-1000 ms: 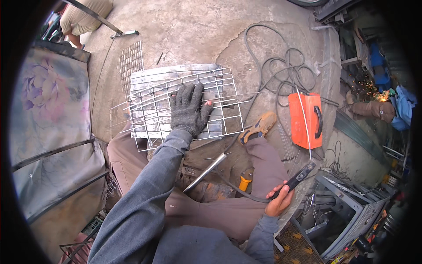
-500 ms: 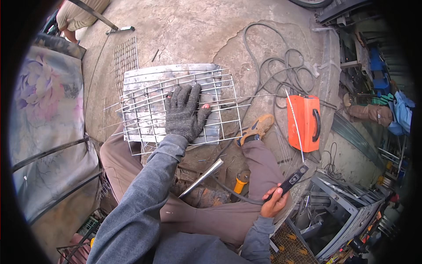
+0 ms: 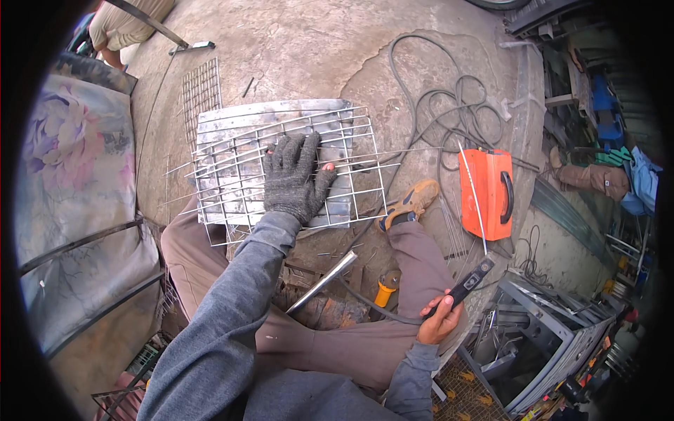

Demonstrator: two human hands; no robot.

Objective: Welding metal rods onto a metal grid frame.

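My left hand (image 3: pixel 295 179), in a dark knit glove, lies flat with fingers spread on a wire grid (image 3: pixel 281 151) that rests on a grey metal plate (image 3: pixel 210 126) on the concrete floor. My bare right hand (image 3: pixel 441 324) is down by my right knee, closed around the black handle of a welding electrode holder (image 3: pixel 469 281). A thin rod (image 3: pixel 474 196) runs from the holder up across an orange welding machine (image 3: pixel 488 193). A dark cable leads from the holder toward my lap.
A coil of grey cable (image 3: pixel 449 105) lies behind the orange machine. A metal tube (image 3: pixel 323 281) and a yellow-handled tool (image 3: pixel 385 288) lie between my legs. A mesh strip (image 3: pixel 200 91) lies far left. Metal racks (image 3: pixel 547 330) crowd the right; another person (image 3: pixel 123 24) sits top left.
My view has shifted slightly, so the grid and orange machine sit a little lower. My left hand stays pressed on the grid and my right hand keeps the holder.
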